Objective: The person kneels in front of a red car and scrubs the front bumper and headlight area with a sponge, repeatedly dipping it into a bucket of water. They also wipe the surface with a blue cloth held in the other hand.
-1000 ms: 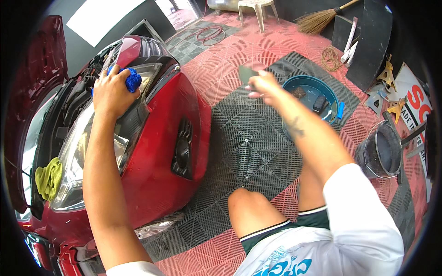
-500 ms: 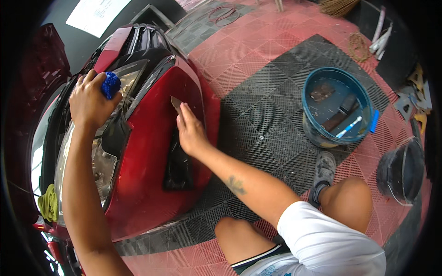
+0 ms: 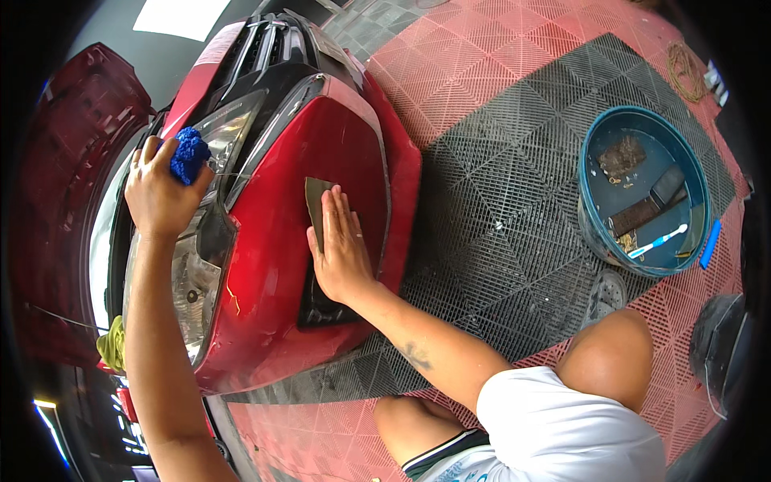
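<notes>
Interlocking tiles, black and pinkish red, make up the floor (image 3: 498, 185), and a red car fills the space from eight round to twelve o'clock, its hood (image 3: 88, 120) raised at ten.

The right hand (image 3: 341, 245) is just off centre toward nine o'clock, fingers laid out straight rather than curled. It presses the sheet (image 3: 315, 201), a thin olive-grey piece, to the bumper (image 3: 273, 281); the sheet shows between thumb and forefinger, with its free end toward eleven. The left hand (image 3: 161, 193), between nine and ten, grips the blue cloth (image 3: 189, 157), bunched up, over the headlight (image 3: 197, 277). Whether the cloth touches the lens, I cannot tell.

The work on the bumper looks to be under way: the sheet is against the paint, and the hand covers only a small part of the panel. Nothing marks off a finished area from an untouched one, so how much is done or left cannot be told. A yellow squiggly mark (image 3: 233, 301) shows on the paint at the headlight's edge.

Between two and three o'clock stands the tub (image 3: 596, 237), with a brush (image 3: 658, 241) and a dark block (image 3: 666, 186) inside. The green cloth (image 3: 112, 344) hangs between eight and nine.
</notes>
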`<state>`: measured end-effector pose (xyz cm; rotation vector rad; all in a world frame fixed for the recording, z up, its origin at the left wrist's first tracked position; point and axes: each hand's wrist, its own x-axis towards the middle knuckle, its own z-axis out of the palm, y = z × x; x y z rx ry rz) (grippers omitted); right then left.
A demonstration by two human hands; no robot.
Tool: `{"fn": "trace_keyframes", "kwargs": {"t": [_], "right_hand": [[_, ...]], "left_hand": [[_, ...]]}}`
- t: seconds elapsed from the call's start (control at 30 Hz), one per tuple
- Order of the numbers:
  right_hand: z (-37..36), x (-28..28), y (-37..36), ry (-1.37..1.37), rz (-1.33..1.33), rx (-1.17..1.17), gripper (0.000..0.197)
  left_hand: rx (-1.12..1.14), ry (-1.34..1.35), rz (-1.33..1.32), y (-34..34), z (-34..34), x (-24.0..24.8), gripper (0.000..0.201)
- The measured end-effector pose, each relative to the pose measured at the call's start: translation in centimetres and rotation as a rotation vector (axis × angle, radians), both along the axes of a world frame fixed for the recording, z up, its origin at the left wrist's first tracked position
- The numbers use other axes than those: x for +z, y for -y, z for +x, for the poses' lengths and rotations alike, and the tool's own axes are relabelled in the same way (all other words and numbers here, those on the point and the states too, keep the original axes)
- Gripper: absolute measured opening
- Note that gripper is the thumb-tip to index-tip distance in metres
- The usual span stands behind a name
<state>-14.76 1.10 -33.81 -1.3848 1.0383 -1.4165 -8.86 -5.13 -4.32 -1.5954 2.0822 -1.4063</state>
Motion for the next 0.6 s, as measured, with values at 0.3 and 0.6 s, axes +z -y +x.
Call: {"fn": "trace_keyframes", "kwargs": {"t": [0.3,0.6], "right_hand": [[-0.5,-0.8,4.8,0.079,-0.093,-0.051,0.073],[-3.1,0.1,14.4,0.079,-0.055,-0.12,0.072]], "left_hand": [[-0.016,-0.013,0.012,0.4,0.4,0.0,0.056],[0.001,-0.015,-0.011,1.3,-0.2,-0.6,0.053]]}}
